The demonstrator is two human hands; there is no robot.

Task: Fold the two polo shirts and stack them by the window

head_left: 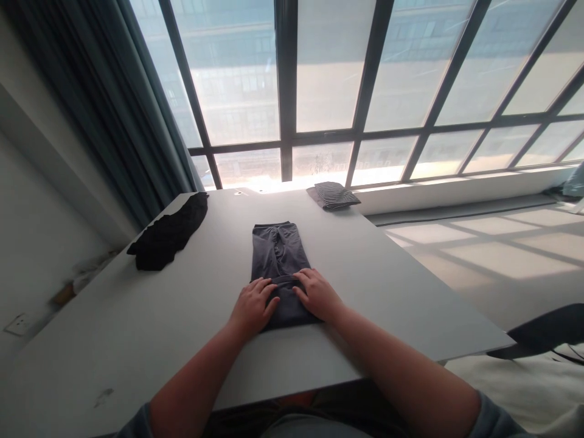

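Observation:
A dark grey garment [274,252] with a short row of buttons lies on the white table in front of me, its near part folded back over itself. My left hand [255,304] rests on the left side of the fold, fingers laid flat along its edge. On the right side, my right hand [317,295] presses down in the same way, with its fingers stretched out over the cloth. Both palms face down, and neither hand grips the fabric. What lies under the palms is hidden.
A crumpled black cloth [171,234] lies at the table's left edge. Near the far right corner sits a folded striped garment [335,196]. The white table [383,274] reaches toward large windows. A black chair part [547,328] stands beyond the right edge.

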